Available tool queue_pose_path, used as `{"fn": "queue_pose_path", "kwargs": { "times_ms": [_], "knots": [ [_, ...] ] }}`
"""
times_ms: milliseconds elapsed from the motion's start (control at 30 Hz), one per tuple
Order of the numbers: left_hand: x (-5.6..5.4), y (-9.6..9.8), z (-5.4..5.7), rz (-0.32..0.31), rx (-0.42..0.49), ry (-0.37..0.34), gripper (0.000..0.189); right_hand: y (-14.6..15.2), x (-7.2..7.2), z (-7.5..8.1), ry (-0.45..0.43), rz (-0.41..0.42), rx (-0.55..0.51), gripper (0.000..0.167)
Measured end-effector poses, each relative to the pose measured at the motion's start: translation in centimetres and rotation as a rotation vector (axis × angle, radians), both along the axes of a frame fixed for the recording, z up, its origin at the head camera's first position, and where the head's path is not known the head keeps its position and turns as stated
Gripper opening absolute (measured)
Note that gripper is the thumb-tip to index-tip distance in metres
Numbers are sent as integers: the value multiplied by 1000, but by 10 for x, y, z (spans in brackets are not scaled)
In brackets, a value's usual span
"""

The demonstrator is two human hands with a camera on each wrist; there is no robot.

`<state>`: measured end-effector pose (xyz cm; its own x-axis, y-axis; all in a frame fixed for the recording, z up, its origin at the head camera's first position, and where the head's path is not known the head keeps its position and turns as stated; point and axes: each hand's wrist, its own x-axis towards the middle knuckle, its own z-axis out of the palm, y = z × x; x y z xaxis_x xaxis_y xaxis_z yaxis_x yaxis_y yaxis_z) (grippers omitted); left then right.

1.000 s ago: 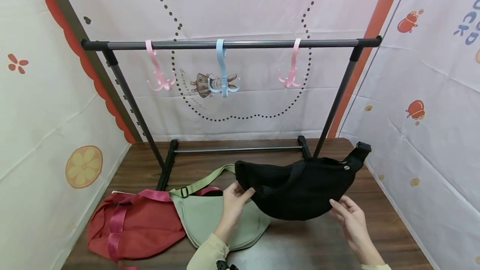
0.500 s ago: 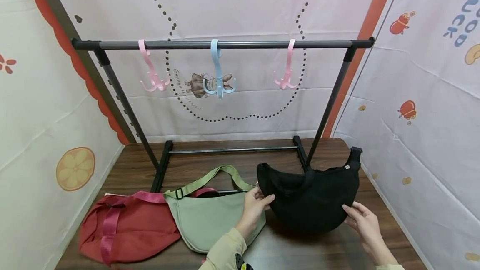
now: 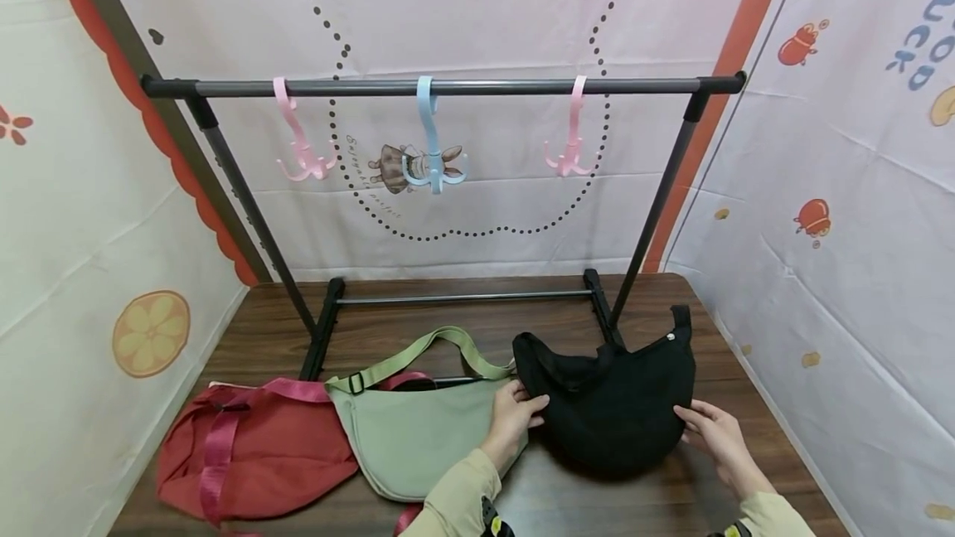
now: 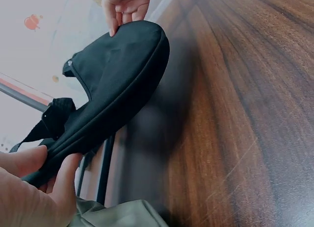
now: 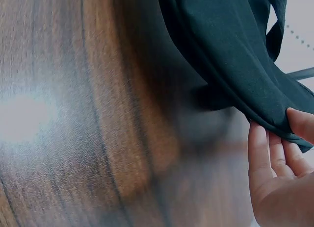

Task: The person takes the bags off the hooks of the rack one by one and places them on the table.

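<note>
A black crossbody bag (image 3: 608, 413) is held by both hands at its two ends, low over the right part of the table. My left hand (image 3: 513, 419) pinches its left end between thumb and fingers, close beside the green bag. At the other end, my right hand (image 3: 718, 439) pinches the edge, thumb on the near face and fingers behind, as the right wrist view shows. The bag's short strap loops above its opening. To the left lie a sage green bag (image 3: 425, 433) with a light green strap and a red bag (image 3: 276, 462) with a magenta strap.
A black metal rack (image 3: 507, 89) stands at the back of the wooden table (image 3: 462, 317). From its top bar hang a left pink hook (image 3: 304, 147), a blue hook (image 3: 433, 147) and a right pink hook (image 3: 572, 139). Printed cloth walls surround the table.
Both hands have lowered the black bag toward the table, and its left end has shifted right, uncovering more of the green bag's strap. The head view has turned slightly right. The other bags lie still.
</note>
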<state>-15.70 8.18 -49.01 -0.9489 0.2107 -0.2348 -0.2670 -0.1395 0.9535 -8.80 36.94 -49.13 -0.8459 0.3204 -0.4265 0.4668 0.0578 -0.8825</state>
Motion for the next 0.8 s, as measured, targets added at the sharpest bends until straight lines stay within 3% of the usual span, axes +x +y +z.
{"fn": "queue_pose_path", "kwargs": {
  "times_ms": [200,533,800],
  "knots": [
    [-8,8,-30,17,-33,-7,34,1,-3,-12,-5,-2,43,50],
    [-9,11,-43,46,-53,-35,51,2,-5,-30,-14,-79,13,52],
    [-7,12,-50,54,-56,-47,47,-4,-7,-43,-11,-184,35,63]
  ]
}}
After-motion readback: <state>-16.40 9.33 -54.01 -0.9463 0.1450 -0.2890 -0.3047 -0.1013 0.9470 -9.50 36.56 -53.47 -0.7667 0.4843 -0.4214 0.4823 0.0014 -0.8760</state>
